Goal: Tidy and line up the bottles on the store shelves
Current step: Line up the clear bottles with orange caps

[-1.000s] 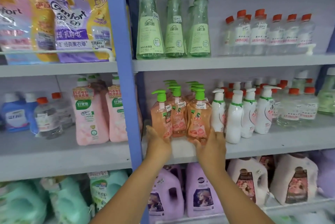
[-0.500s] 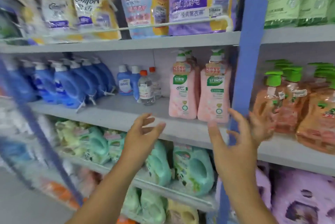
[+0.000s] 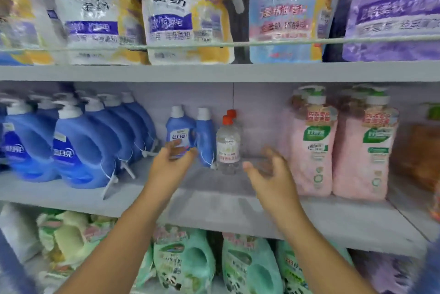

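On the middle shelf (image 3: 214, 208), two small blue bottles stand far back: one (image 3: 179, 127) with its label facing front and another (image 3: 205, 136) just to its right. My left hand (image 3: 170, 165) wraps the base of the labelled one. To their right are two clear bottles with orange caps, one (image 3: 228, 143) in front of the other (image 3: 232, 114). My right hand (image 3: 269, 174) hovers just right of the front clear bottle, fingers spread and holding nothing. The picture is blurred.
Several large blue jugs (image 3: 78, 151) fill the shelf's left part. Two tall pink pump bottles (image 3: 314, 151) stand at the right near the front edge. Comfort refill pouches (image 3: 181, 8) hang over the shelf above. Green jugs (image 3: 183, 265) sit on the shelf below.
The view has swung left from the orange pump bottles to the blue section. Both hands have reached deeper into the shelf, and my left hand has closed on the small blue bottle.
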